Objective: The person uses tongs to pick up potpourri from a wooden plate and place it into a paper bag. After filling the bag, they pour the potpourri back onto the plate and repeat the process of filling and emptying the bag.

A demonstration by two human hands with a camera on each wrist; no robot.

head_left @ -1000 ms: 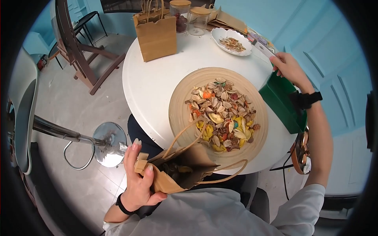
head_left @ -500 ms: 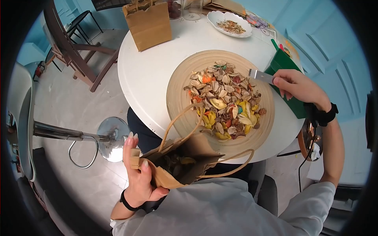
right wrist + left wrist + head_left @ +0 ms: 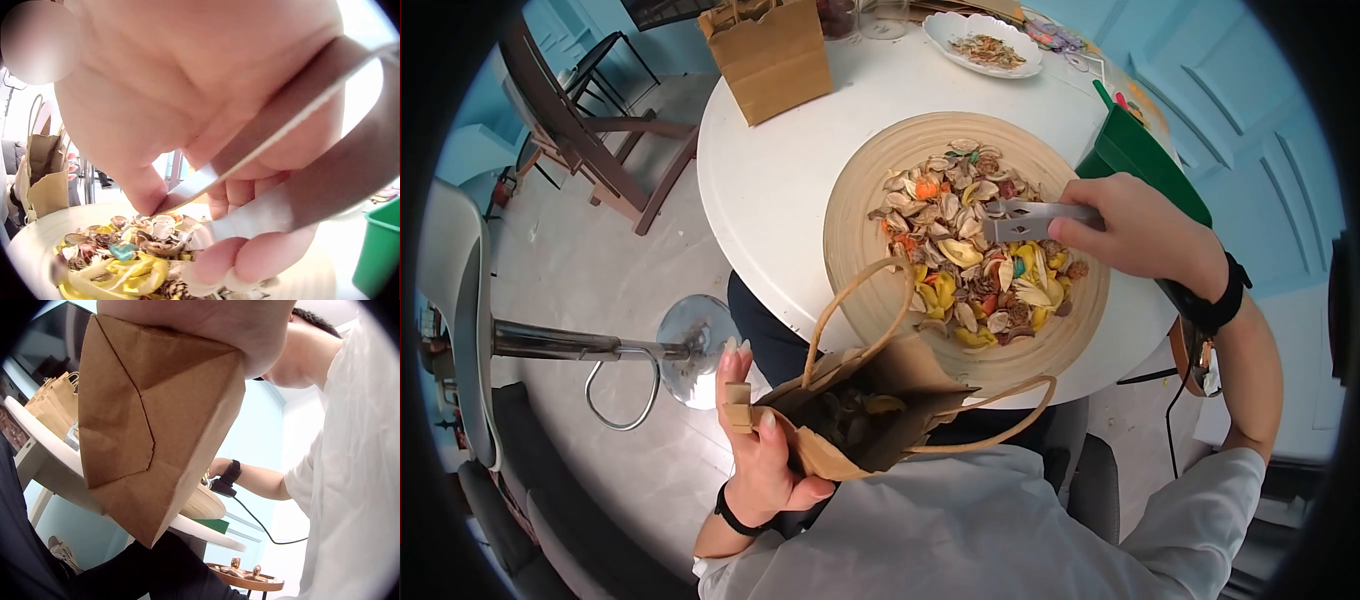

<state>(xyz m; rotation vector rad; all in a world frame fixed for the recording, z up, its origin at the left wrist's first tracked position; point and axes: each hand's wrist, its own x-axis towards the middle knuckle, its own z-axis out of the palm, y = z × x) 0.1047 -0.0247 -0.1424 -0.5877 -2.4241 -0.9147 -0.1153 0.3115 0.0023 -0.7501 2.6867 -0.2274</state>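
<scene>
The left hand [image 3: 762, 465] holds an open brown paper bag [image 3: 825, 450] with looped handles, thumb and fingers at its left edge; some dried pieces lie inside. Metal tongs [image 3: 1040, 222] are pinched in the right hand [image 3: 1145, 228], their tips over the dried petals and pods [image 3: 960, 250] heaped on a round wooden plate [image 3: 865, 300]. The right wrist view shows the tongs' two arms [image 3: 250, 219] between thumb and fingers, above yellow and brown pieces. In the left wrist view the bag's folded bottom [image 3: 144, 419] faces the camera below the palm.
A second paper bag [image 3: 770, 65] stands at the table's back left. Beyond the plate are a white scalloped dish [image 3: 1025, 60] with dried bits and, to the right, a green container [image 3: 1145, 150]. A stool base [image 3: 700, 350] is on the floor at left.
The right hand with the tongs has moved from above the green container leftward to over the petals. The left hand still holds the bag, and the head view has shifted a little.
</scene>
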